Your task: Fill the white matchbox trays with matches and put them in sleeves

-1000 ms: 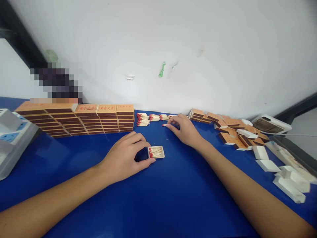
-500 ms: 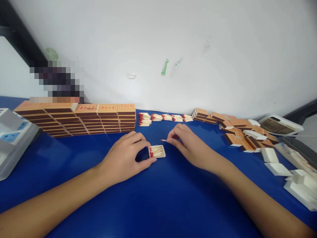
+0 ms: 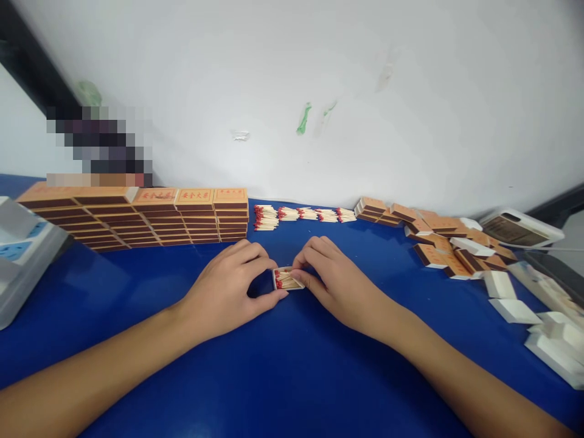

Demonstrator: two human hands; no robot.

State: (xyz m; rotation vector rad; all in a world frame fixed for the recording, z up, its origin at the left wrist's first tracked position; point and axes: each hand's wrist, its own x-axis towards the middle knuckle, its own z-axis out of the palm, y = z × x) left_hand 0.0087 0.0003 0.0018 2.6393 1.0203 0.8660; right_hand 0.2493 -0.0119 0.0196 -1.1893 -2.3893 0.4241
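A small white matchbox tray [image 3: 281, 279] holding red-tipped matches lies on the blue table [image 3: 292, 377] in the middle. My left hand [image 3: 228, 289] curls round the tray's left end, thumb and fingers pinching it. My right hand [image 3: 326, 281] is at the tray's right end, fingers pinched together over the matches and covering that end. Whether a match is still between those fingertips is hidden. A row of loose matches [image 3: 301, 215] in small piles lies by the wall behind the hands.
Stacked orange matchboxes [image 3: 137, 218] line the back left. A loose heap of orange sleeves [image 3: 438, 238] and white inner trays [image 3: 515, 304] spreads at the right. A white power strip [image 3: 20, 255] sits at the left edge, a phone-like device [image 3: 520, 228] at far right.
My right hand came back from the match piles with a single match pinched and moved down onto the tray's right end. My left hand kept hold of the tray.
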